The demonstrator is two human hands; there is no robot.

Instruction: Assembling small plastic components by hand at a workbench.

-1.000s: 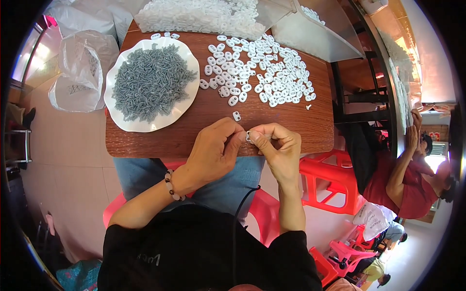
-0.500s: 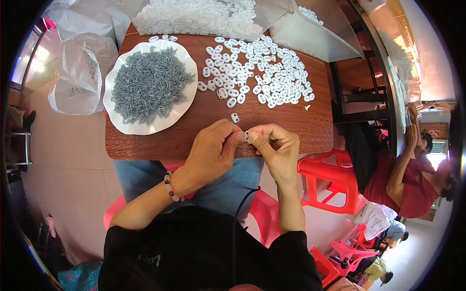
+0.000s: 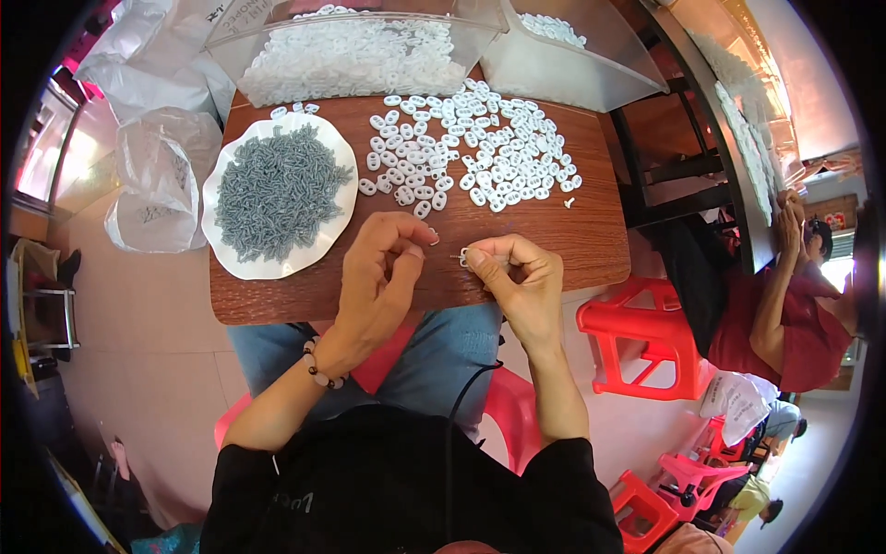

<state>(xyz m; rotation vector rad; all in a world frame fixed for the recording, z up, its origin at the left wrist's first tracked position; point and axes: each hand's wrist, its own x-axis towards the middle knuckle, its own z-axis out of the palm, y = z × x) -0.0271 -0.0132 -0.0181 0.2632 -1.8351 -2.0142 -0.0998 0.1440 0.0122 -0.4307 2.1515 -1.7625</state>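
My right hand [image 3: 521, 286] pinches a small white oval plastic piece with two holes [image 3: 464, 258] between thumb and forefinger, above the table's near edge. A thin screw [image 3: 455, 257] sticks out of that piece toward the left. My left hand [image 3: 374, 282] holds nothing that shows, its thumb and forefinger apart. Its forefinger tip is at a single white piece [image 3: 433, 235] on the table, mostly hidden; whether they touch I cannot tell. To the left, a white wavy-rimmed plate [image 3: 346, 198] bears a heap of small grey screws [image 3: 277, 194]. Many similar white pieces [image 3: 508, 138] lie spread beyond my hands.
Clear plastic bins [image 3: 369, 60] of white pieces stand along the back of the brown table [image 3: 591, 245]. One loose screw [image 3: 569, 202] lies at the right. White sacks [image 3: 157, 185] stand left. A red stool [image 3: 641, 337] and a person in dark red [image 3: 784, 323] are at the right.
My left hand has left the piece in my right hand and moved left, its fingers parting near the single white piece. My right hand keeps its piece. The view has shifted slightly.
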